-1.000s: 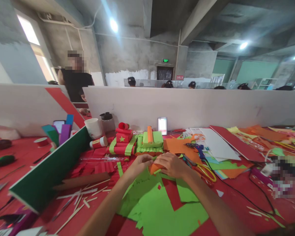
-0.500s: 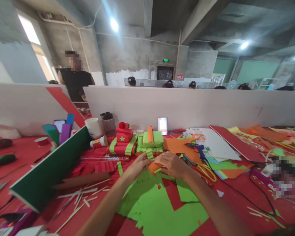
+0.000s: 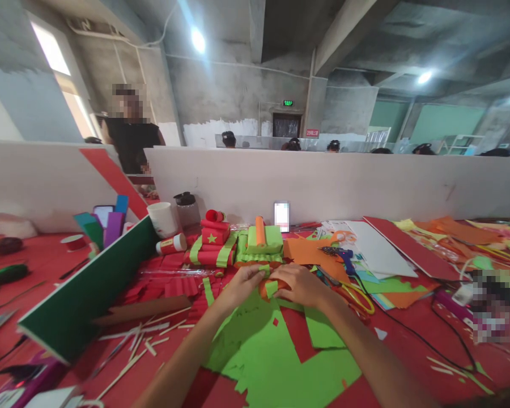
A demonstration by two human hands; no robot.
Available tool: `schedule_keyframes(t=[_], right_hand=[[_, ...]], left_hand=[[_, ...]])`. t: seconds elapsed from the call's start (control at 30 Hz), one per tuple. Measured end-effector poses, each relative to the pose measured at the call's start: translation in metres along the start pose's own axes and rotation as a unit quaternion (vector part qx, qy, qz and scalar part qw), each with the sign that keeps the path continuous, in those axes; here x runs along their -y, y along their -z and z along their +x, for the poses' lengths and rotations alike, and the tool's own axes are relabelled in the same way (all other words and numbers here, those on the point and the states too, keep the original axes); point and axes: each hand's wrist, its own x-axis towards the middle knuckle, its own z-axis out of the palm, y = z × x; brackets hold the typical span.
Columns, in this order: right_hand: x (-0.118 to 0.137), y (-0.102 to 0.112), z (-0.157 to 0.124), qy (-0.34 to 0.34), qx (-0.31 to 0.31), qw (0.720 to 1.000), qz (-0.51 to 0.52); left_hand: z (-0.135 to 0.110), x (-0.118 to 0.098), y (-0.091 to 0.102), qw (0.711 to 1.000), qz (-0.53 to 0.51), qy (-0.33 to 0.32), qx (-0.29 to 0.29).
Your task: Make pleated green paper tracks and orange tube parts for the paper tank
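Close together at the middle of the table, my hands meet over a small orange paper piece (image 3: 263, 291) with a green paper strip (image 3: 271, 289) across it. My left hand (image 3: 243, 285) pinches the green strip's upper end. From the right, my right hand (image 3: 302, 285) has its fingers bent around the orange piece, partly hiding it. Just beyond them stands a green paper model (image 3: 270, 241) with an orange paper tube (image 3: 259, 229) on top. To its left is a red paper model (image 3: 212, 255) with green bands and a star. Beneath my forearms lies a torn-edged green sheet (image 3: 259, 351).
A green board (image 3: 89, 289) stands on edge at left, near a white cup (image 3: 162, 220) and a lidded bottle (image 3: 187, 209). At right lie a glue gun (image 3: 344, 256), yellow-handled scissors (image 3: 360, 297) and a cable. A phone (image 3: 281, 216) leans against the white partition (image 3: 344, 181).
The orange piece has turned in my hands, so its green strip faces me more. My left fingers have shifted slightly at the strip's upper end.
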Motion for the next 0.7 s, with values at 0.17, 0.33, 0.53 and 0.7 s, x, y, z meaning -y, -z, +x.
schedule_keyframes(t=[0.17, 0.33, 0.53, 0.7], right_hand=[[0.000, -0.003, 0.000, -0.062, -0.005, 0.998, -0.017], [0.001, -0.005, 0.001, -0.071, -0.011, 0.997, -0.013], [0.004, -0.004, 0.001, -0.076, -0.004, 0.997, 0.000], [0.006, -0.001, 0.000, -0.087, 0.020, 0.996, 0.010]], left_hand=[[-0.007, -0.009, -0.004, 1.000, 0.016, -0.012, -0.002], [-0.006, -0.005, -0.009, 0.999, 0.031, -0.025, 0.017], [0.002, 0.013, -0.004, 0.999, 0.038, -0.019, -0.026], [0.004, 0.017, 0.000, 0.999, 0.030, -0.028, -0.034]])
